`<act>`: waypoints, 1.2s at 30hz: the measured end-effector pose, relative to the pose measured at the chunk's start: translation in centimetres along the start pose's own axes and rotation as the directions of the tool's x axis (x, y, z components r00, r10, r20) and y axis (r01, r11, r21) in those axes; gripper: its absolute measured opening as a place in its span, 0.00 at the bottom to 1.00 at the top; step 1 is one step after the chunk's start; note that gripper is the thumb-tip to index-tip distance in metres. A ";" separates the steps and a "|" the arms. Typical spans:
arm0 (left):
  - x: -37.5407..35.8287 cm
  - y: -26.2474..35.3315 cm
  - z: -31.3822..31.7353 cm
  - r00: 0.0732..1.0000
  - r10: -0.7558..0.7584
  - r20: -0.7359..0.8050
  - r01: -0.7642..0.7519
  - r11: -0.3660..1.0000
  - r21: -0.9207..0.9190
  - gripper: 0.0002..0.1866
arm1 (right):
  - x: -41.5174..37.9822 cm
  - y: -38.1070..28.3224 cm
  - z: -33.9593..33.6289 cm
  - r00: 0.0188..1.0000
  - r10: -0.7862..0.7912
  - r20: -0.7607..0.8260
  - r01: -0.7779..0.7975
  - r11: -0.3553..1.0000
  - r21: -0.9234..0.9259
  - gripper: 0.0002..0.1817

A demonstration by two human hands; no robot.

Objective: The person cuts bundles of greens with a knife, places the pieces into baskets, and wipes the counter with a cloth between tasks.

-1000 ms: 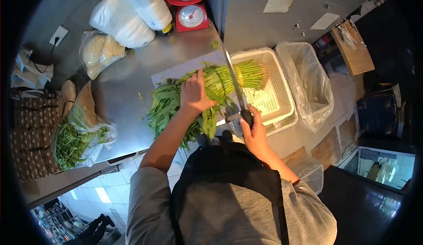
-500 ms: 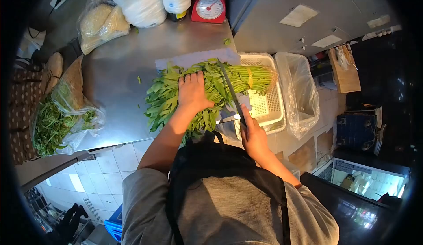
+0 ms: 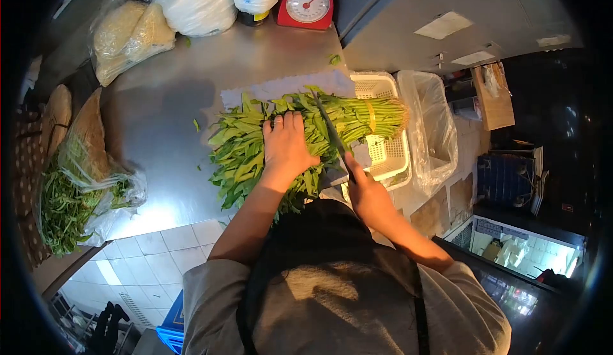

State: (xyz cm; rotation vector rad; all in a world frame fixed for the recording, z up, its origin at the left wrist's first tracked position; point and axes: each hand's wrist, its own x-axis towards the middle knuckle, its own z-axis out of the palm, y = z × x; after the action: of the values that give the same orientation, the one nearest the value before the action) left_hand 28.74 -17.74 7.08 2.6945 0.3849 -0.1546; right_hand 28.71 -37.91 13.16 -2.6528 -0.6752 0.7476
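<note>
A large bundle of leafy greens (image 3: 242,144) lies on the steel table, its stems pointing right and bound by a yellow band (image 3: 371,116). Spread on top of the leaves, my left hand (image 3: 287,147) presses down with its fingers apart. My right hand (image 3: 367,195) is wrapped round the handle of a long knife (image 3: 327,122). The blade lies across the bundle, to the right of my left hand. Under the greens is a bluish cloth (image 3: 287,85). The stem ends reach over a white plastic basket (image 3: 401,154).
Beside the basket stands a bin lined with clear plastic (image 3: 429,125). A red scale (image 3: 306,5), white bags (image 3: 191,4) and a bag of pale food (image 3: 131,32) stand at the table's back. Another bag of greens (image 3: 67,202) is at the left edge.
The camera view has shifted a little. The knife and both hands stay in nearly the same places on the bundle, with my right hand slightly lower in view.
</note>
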 end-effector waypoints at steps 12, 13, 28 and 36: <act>0.0 0.2 0.5 1.000 -0.006 -0.018 0.007 0.999 0.040 0.51 | 1.2 0.4 -1.0 0.998 -0.058 0.033 0.056 0.997 0.055 0.32; 0.1 0.1 0.4 1.000 -0.006 -0.015 0.007 0.999 0.048 0.51 | 1.5 1.1 0.0 0.997 -0.075 0.008 0.074 0.995 0.065 0.33; 0.1 0.4 1.0 1.000 -0.004 -0.031 0.005 0.998 0.061 0.49 | 6.2 2.9 5.9 0.982 -0.130 -0.137 0.141 0.987 0.074 0.32; 0.2 0.3 1.3 0.999 0.004 -0.038 -0.001 0.997 0.082 0.50 | 5.7 4.2 7.2 0.948 -0.187 -0.257 0.226 0.965 0.130 0.32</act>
State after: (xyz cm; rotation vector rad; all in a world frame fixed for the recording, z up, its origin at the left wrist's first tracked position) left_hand 28.95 -18.46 6.02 2.7825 0.3947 -0.1207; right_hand 30.54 -37.42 3.26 -2.4266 -0.7762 0.3923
